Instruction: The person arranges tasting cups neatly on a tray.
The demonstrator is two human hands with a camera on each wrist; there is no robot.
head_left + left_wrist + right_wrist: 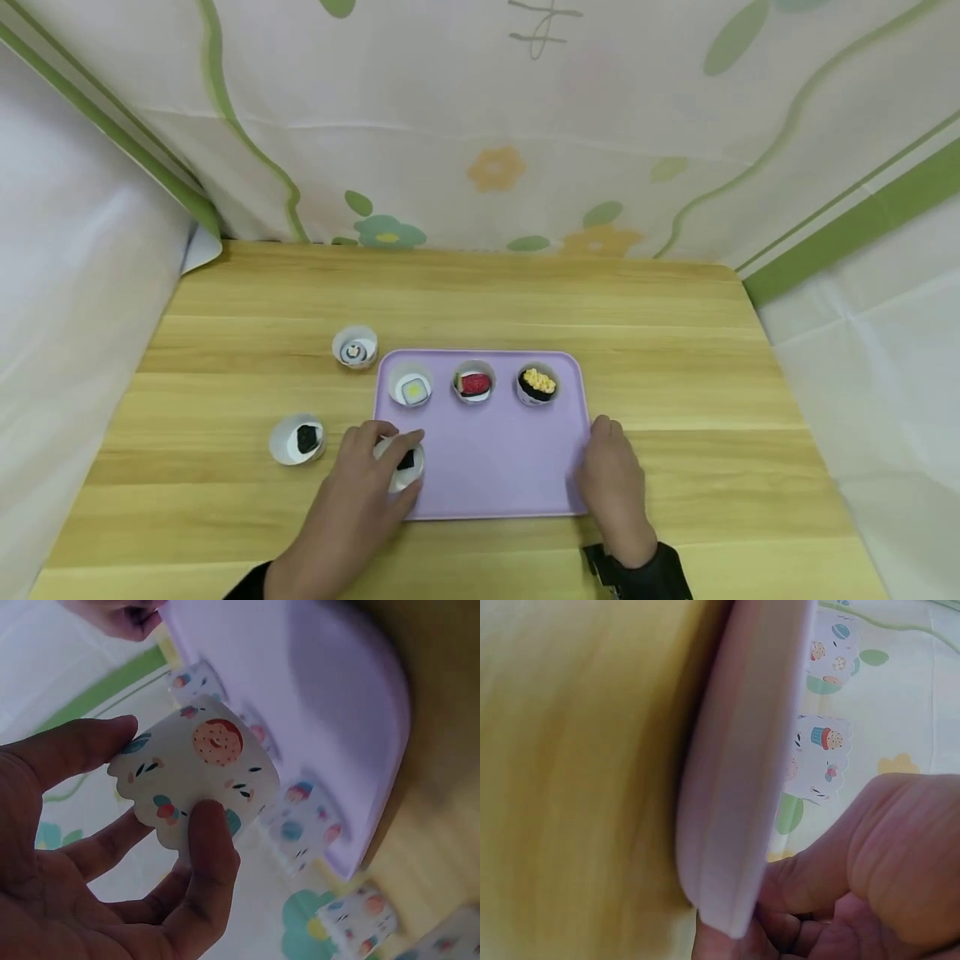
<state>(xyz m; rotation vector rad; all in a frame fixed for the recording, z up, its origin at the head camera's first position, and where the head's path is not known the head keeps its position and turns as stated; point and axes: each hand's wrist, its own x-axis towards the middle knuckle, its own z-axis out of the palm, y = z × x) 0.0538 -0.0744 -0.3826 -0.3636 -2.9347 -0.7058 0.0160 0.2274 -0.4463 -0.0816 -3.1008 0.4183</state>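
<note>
In the head view my left hand (352,500) pinches a white paper baking cup (408,478) with a black-wrapped sushi piece inside, over the near-left corner of a purple tray (502,462). The left wrist view shows this cup's printed donut pattern (217,742) between thumb and fingers. My right hand (613,475) grips the tray's right edge; its fingers (795,881) curl around the rim in the right wrist view. Along the tray's far side stand three cups: one with a pale roll with yellow centre (414,391), one with a red-topped piece (474,385), one with a yellow-topped piece (539,383).
To the tray's left on the wooden table (675,350) stand two more paper cups. The farther holds a white-and-dark roll (354,352), the nearer a black-wrapped piece (307,438). A flowered cloth (450,100) hangs behind the table.
</note>
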